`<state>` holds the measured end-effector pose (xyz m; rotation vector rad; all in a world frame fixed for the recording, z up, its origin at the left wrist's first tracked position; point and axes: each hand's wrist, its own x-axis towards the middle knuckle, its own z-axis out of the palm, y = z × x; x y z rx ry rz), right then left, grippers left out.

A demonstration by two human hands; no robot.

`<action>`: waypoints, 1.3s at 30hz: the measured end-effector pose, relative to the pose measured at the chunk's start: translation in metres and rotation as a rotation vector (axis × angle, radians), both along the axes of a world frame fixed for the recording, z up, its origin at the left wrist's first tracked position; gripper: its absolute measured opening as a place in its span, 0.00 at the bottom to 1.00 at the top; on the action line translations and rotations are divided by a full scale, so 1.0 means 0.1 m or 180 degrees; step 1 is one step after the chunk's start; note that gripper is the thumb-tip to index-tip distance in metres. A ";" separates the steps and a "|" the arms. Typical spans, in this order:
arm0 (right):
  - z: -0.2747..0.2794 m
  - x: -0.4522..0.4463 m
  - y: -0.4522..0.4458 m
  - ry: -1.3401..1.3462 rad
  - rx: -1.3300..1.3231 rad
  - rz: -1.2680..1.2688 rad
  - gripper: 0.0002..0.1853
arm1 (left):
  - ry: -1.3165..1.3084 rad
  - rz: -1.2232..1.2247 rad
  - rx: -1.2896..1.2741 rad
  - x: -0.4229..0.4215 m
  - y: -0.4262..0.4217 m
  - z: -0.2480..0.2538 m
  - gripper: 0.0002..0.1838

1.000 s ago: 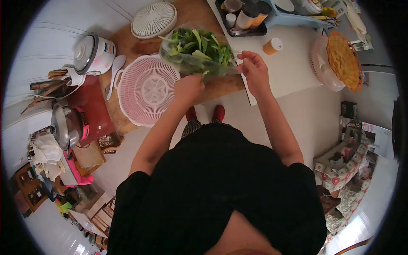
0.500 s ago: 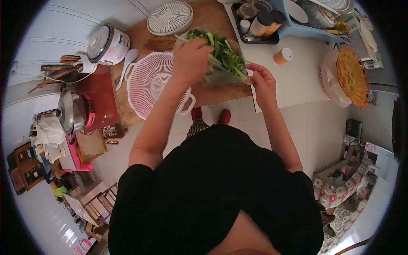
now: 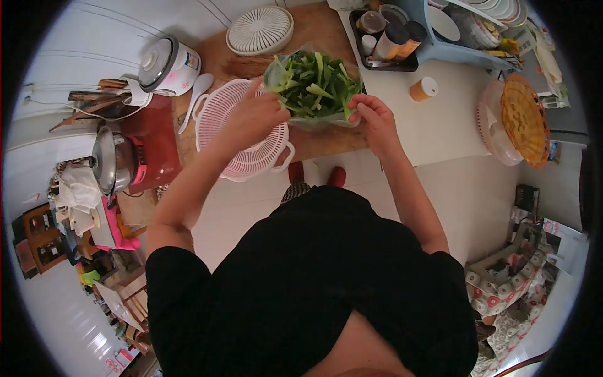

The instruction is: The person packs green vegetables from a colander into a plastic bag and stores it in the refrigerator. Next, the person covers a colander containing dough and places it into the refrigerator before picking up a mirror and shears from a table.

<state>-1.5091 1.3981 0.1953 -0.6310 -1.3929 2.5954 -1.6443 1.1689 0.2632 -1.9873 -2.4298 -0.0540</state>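
A clear plastic bag point(image 3: 326, 123) of leafy green vegetables point(image 3: 320, 78) lies open on a wooden tabletop point(image 3: 320, 143). My right hand point(image 3: 375, 122) pinches the bag's right edge between thumb and fingers, beside a pale green stem. My left hand point(image 3: 254, 119) is above a pink-and-white plastic colander point(image 3: 210, 122), just left of the bag. Its index finger points away from me and the other fingers reach toward the greens, apart, with nothing visible in them. Part of the colander is hidden under this hand and forearm.
A white slotted lid or basket point(image 3: 260, 30) sits behind the bag. To the left are a rice cooker point(image 3: 179, 68), a white spoon point(image 3: 196, 100) and a lidded pot point(image 3: 112, 160). On the right stand a small capped container point(image 3: 423, 89), a black tray of jars point(image 3: 396, 63) and a yellow woven basket point(image 3: 524, 119).
My left hand has moved left off the greens to above the colander, leaving more leaves showing. My right hand keeps the bag's edge. The whole view has shifted slightly.
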 end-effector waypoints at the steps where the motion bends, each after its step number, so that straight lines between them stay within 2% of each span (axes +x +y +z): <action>1: -0.03 -0.01 -0.02 0.0027 -0.0082 0.0024 0.11 | 0.0122 0.0099 -0.0134 -0.04 -0.04 0.03 0.05; 6: -0.04 0.01 -0.12 -0.0126 -0.0488 0.0219 0.19 | 0.0664 0.0366 -0.0565 -0.35 -0.02 0.12 0.04; 11: -0.01 0.06 -0.16 -0.0438 -0.0795 -0.0093 0.23 | 0.1138 0.0225 -0.0306 -0.57 0.13 0.08 0.04; 14: -0.07 0.09 -0.02 -0.0403 -0.1330 -0.0565 0.21 | 0.1350 0.0153 -0.0228 -0.56 0.23 0.28 0.04; 15: 0.02 0.12 0.01 -0.0275 -0.1238 -0.0580 0.19 | 0.1396 0.0151 -0.0225 -0.54 0.24 0.36 0.04; 18: 0.25 0.20 0.07 -0.0068 -0.0969 -0.0561 0.15 | 0.1699 0.0160 -0.0943 -0.40 0.21 0.49 0.05; 21: 0.19 0.23 0.07 -0.0191 -0.0728 -0.0486 0.12 | 0.1388 0.0096 -0.0981 -0.40 0.10 0.42 0.05; 24: 0.17 0.22 0.04 -0.0240 -0.0536 -0.0435 0.10 | 0.1592 -0.0177 -0.0658 -0.46 0.10 0.28 0.04; 27: 0.40 0.19 0.04 -0.0088 -0.0220 -0.0363 0.09 | 0.2077 0.0042 -0.0419 -0.56 0.20 0.30 0.06; 30: 0.58 0.22 0.07 0.0118 0.0035 -0.0393 0.09 | 0.2040 0.0391 0.0366 -0.47 0.16 0.35 0.10; 32: 0.48 0.30 0.15 0.0071 0.0348 -0.0350 0.08 | 0.1761 0.0868 -0.0316 -0.41 0.12 0.39 0.11; 33: 0.44 0.32 0.15 -0.0024 0.0223 -0.0431 0.08 | 0.1618 0.1116 -0.0653 -0.40 0.10 0.40 0.11; 36: 0.34 0.32 0.15 -0.0134 -0.0008 -0.0569 0.08 | 0.1935 0.1148 -0.0536 -0.55 0.07 0.24 0.08; 39: 0.33 0.35 0.16 -0.0087 0.0022 -0.0477 0.07 | 0.1205 0.1806 -0.0848 -0.78 0.05 0.27 0.08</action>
